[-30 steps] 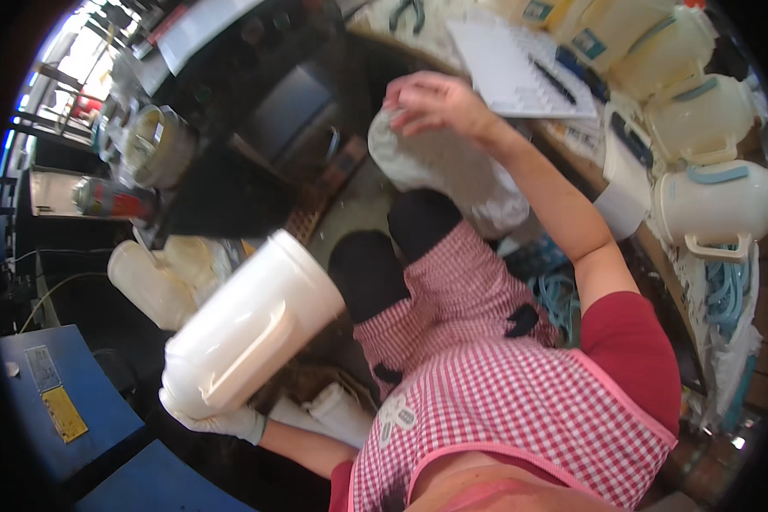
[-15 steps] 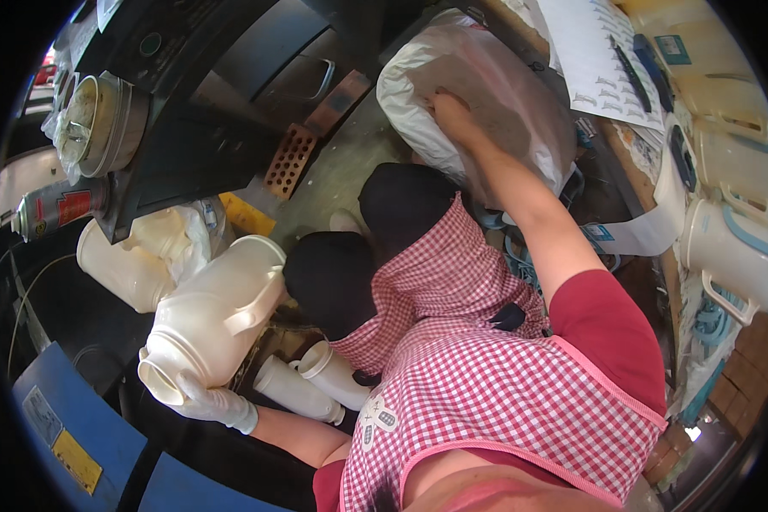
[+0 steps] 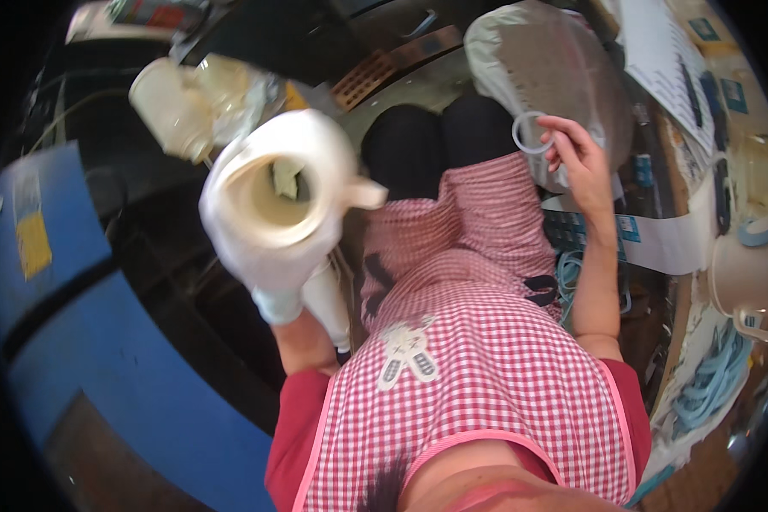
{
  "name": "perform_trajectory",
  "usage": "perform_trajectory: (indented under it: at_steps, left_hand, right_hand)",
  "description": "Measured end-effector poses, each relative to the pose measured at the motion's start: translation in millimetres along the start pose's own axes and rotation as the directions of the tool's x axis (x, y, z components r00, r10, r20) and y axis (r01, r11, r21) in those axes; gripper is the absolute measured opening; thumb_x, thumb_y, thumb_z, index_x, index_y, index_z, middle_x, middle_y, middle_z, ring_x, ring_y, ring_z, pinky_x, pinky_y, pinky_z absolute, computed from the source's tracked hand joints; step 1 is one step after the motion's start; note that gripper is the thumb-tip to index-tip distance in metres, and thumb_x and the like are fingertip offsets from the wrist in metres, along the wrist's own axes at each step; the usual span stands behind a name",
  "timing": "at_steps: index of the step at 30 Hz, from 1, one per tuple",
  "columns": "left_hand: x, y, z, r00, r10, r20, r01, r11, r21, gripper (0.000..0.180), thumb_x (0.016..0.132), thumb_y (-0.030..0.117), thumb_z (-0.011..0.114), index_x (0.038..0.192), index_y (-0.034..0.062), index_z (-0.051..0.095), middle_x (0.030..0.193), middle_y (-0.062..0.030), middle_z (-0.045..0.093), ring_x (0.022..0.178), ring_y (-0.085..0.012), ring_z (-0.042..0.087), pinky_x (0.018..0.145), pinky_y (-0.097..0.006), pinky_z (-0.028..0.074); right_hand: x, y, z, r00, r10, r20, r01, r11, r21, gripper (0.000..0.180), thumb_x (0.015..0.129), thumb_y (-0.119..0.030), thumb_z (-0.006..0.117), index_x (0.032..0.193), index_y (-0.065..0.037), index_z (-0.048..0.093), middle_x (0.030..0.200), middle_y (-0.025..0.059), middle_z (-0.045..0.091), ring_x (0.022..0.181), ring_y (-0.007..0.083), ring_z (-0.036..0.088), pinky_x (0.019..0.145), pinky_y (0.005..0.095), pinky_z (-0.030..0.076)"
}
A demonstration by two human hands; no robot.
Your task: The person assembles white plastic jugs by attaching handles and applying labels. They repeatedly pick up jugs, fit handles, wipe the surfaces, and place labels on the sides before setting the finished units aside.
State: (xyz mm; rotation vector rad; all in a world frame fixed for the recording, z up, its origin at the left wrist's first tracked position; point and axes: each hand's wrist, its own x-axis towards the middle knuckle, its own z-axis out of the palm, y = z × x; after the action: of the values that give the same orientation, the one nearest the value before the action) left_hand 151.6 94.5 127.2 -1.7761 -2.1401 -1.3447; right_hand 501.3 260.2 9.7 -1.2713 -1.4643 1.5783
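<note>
In my gloved left hand [image 3: 252,260] is a cream plastic jug [image 3: 311,136], gripped from below and tipped so its round mouth faces up toward me. A side handle sticks out on its right; the jug is slightly blurred. My bare right hand [image 3: 578,158] pinches a thin translucent white ring [image 3: 515,136] between thumb and fingers, over my right knee. Just beyond that hand stands an open white plastic bag [image 3: 495,55], its greyish contents too indistinct to name.
More cream jug bodies [image 3: 166,107] lie at the far left, and a white one [image 3: 324,299] leans beside my left forearm. Blue panels [image 3: 145,367] fill the lower left. A perforated brick [image 3: 363,78] lies ahead. Light-blue strips [image 3: 712,375] and printed sheets [image 3: 661,68] are at right.
My right hand has come out of the bag and back toward me, now with the ring. My left hand has lifted the jug and turned its mouth upward. The view has shifted.
</note>
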Motion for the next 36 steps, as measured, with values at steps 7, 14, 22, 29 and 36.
perform_trajectory:
  at_steps: [7, 14, 22, 29, 36]
  left_hand:
    - [-17, 14, 3, 0.966, 0.257, 0.028, -0.253, 0.962, -0.099, 0.088, 0.064, 0.031, 0.101, 0.137, 0.0052, 0.058, 0.137, -0.0146, 0.065, 0.122, -0.0286, 0.067, 0.107, -0.043, 0.054]
    - [-20, 35, 4, 0.943, 0.315, 0.107, -0.301, 0.945, -0.132, 0.085, 0.064, 0.031, 0.102, 0.135, 0.0073, 0.062, 0.135, -0.0129, 0.067, 0.121, -0.0306, 0.068, 0.107, -0.042, 0.054]
    - [-23, 49, 17, 0.919, 0.391, 0.048, -0.390, 0.920, -0.018, 0.078, 0.065, 0.026, 0.096, 0.135, 0.0105, 0.065, 0.130, -0.0090, 0.069, 0.119, -0.0321, 0.066, 0.109, -0.043, 0.048]
    - [-13, 62, 17, 0.913, 0.400, 0.083, -0.394, 0.915, -0.084, 0.070, 0.066, 0.024, 0.095, 0.128, 0.0094, 0.066, 0.123, -0.0098, 0.070, 0.114, -0.0339, 0.066, 0.103, -0.046, 0.049]
    - [-16, 66, 0, 0.922, 0.308, 0.234, -0.308, 0.951, -0.037, 0.075, 0.068, 0.026, 0.090, 0.133, 0.0010, 0.063, 0.128, -0.0160, 0.067, 0.120, -0.0336, 0.064, 0.106, -0.042, 0.051]
  right_hand:
    - [-62, -105, 50, 0.802, -0.563, 0.200, 0.486, 0.421, -0.765, 0.011, 0.098, -0.008, 0.072, 0.104, -0.003, 0.080, 0.127, 0.0087, 0.072, 0.115, 0.0196, 0.069, 0.091, 0.0325, 0.055]
    - [-99, -148, 119, 0.694, -0.571, 0.440, 0.629, 0.777, 0.017, 0.046, 0.094, 0.001, 0.068, 0.140, -0.004, 0.064, 0.142, 0.0158, 0.066, 0.111, 0.0267, 0.074, 0.088, 0.0365, 0.061]
    - [-103, -143, 145, 0.617, -0.622, 0.481, 0.772, 0.364, -0.520, 0.030, 0.083, -0.004, 0.071, 0.113, -0.006, 0.070, 0.120, 0.0121, 0.072, 0.086, 0.0324, 0.075, 0.073, 0.0386, 0.061]
    - [-69, -149, 121, 0.503, -0.575, 0.646, 0.864, 0.334, -0.375, 0.031, 0.081, -0.013, 0.074, 0.112, -0.008, 0.073, 0.091, 0.0115, 0.073, 0.083, 0.0310, 0.074, 0.070, 0.0400, 0.060]
    - [-114, -108, 86, 0.456, -0.838, 0.300, 0.883, 0.469, -0.033, 0.032, 0.093, -0.009, 0.073, 0.126, -0.008, 0.071, 0.118, 0.0077, 0.074, 0.119, 0.0285, 0.068, 0.097, 0.0391, 0.057]
